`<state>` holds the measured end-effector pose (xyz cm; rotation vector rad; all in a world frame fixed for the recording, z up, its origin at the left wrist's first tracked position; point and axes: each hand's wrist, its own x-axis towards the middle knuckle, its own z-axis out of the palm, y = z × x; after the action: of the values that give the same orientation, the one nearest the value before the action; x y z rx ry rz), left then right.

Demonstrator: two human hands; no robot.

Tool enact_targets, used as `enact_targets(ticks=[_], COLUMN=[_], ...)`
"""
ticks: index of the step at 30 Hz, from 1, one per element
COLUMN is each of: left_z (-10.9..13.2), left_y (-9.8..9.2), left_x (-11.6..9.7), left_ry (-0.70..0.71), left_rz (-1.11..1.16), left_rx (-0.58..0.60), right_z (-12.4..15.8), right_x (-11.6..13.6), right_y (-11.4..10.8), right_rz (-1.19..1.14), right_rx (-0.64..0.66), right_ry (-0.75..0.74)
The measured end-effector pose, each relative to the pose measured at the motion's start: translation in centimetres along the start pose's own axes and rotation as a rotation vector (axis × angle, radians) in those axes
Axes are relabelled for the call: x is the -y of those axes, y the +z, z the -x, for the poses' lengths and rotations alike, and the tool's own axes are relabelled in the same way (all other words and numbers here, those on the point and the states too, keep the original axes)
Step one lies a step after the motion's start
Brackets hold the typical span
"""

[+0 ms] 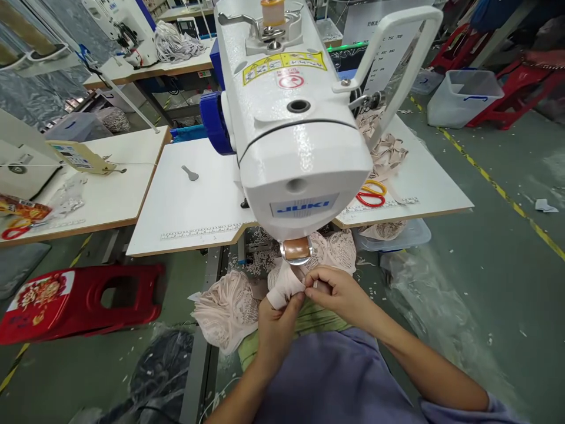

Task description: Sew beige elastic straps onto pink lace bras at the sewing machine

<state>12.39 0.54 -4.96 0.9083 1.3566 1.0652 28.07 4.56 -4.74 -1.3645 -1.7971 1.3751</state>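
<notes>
Left hand and right hand pinch pale fabric below the machine, lace cups to its lower left. Right of it, scissors and straps lie on the counter; left of it, a red stool is on the floor.

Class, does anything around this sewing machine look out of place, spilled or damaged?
Pale trimmings lie scattered beneath the sewing machine, a white scrap sits on the floor past the yellow line, and crumpled clear plastic lies to the right, like uncollected waste. The pale fabric in the left hand and right hand shows no obvious damage.
</notes>
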Motion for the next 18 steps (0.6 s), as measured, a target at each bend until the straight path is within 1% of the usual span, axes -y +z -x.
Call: enact_targets(ticks=[3,7,10,13,16,18], left_z=[0.0,0.0,-0.2,-0.5,-0.8,-0.8], left_y=[-0.1,-0.3,-0.5,-0.7,-0.9,-1.1], left_x=[-0.1,0.3,0.7,0.6,0.2,-0.1], left_ry=[0.021,0.031,0.013,0.000,-0.007,0.000], left_rz=[-0.003,0.035,0.036,0.006,-0.037,-0.095], left_rx=[0.020,0.015,0.019,0.070,0.148,0.151], right_z=[-0.2,-0.2,0.0,0.2,0.4,0.4], right_x=[0.4,0.7,0.5,0.2,-0.1,0.0], right_y=[-0.5,-0.7,-0.6,-0.3,0.1,0.3], right_rz=[-0.038,0.024,0.081,0.099,0.118,0.138], right_rx=[0.079,0.109,0.133,0.096,0.048,0.042], right_ry=[0.009,-0.087,-0.128,-0.153,-0.135,-0.115])
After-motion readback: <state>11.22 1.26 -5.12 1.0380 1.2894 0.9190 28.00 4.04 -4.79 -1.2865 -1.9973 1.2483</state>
